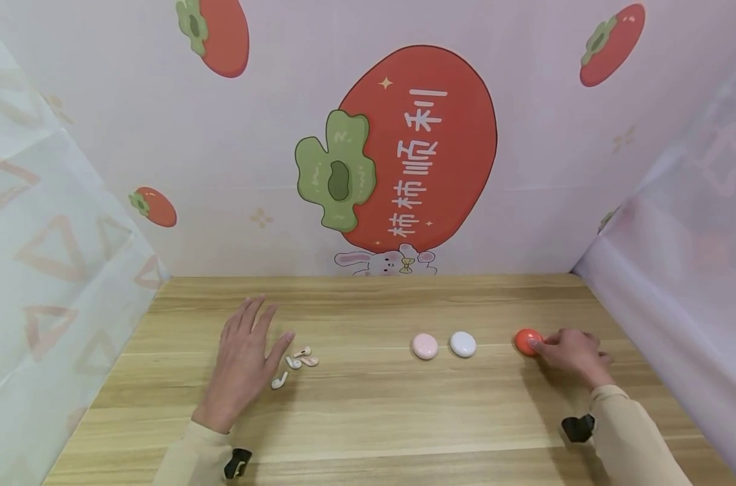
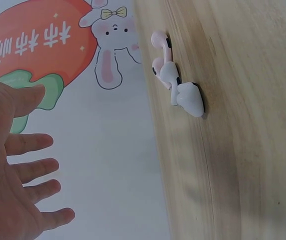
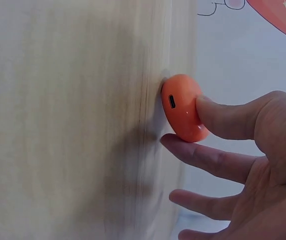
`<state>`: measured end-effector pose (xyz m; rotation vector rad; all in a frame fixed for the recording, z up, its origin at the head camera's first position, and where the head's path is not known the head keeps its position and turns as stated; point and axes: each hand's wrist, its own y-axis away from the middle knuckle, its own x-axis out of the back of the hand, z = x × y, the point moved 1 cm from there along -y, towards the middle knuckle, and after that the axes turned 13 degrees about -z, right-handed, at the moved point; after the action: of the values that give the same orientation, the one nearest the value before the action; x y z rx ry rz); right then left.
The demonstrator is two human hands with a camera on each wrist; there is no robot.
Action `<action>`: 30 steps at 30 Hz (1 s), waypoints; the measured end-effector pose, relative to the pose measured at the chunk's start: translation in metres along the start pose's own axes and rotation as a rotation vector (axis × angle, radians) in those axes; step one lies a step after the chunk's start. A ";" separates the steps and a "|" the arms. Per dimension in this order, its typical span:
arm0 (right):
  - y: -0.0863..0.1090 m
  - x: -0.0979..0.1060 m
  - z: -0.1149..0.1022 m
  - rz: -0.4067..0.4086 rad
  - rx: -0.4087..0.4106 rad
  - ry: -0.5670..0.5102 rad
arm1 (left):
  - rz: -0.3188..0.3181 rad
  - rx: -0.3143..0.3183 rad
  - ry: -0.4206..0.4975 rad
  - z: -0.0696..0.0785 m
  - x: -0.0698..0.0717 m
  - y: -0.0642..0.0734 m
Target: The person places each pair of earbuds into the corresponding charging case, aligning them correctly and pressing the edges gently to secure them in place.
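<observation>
On the right side of the table, my right hand (image 1: 577, 352) is at a round, glossy red-orange earbud case (image 1: 528, 342). Its thumb lies on the upper face and the index fingertip is at the lower edge, pinching the case; the other fingers are spread away. The right wrist view shows a charging port on the side of this case (image 3: 184, 112). My left hand (image 1: 243, 354) is spread with fingers straight and holds nothing. Just right of its thumb lie several loose earbuds, among them a white earbud (image 1: 279, 381) and a pink earbud (image 1: 309, 361).
A pink round case (image 1: 425, 346) and a white round case (image 1: 463, 344) lie side by side between the hands. Behind the wooden table (image 1: 368, 418) stands a backdrop (image 1: 252, 135) printed with persimmons. Pale sheets (image 1: 695, 223) hang on both sides.
</observation>
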<state>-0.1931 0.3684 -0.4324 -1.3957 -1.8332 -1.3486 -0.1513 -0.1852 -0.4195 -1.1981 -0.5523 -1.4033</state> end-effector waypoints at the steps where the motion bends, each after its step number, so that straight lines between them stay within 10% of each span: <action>1: -0.001 0.001 0.000 -0.005 -0.006 0.003 | -0.004 0.003 0.003 0.000 0.000 0.000; 30: -0.008 0.002 0.004 0.006 -0.029 -0.014 | -0.028 0.023 0.024 0.007 0.001 -0.001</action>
<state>-0.2001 0.3727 -0.4359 -1.4273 -1.8244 -1.3705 -0.1493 -0.1800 -0.4156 -1.1576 -0.5685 -1.4301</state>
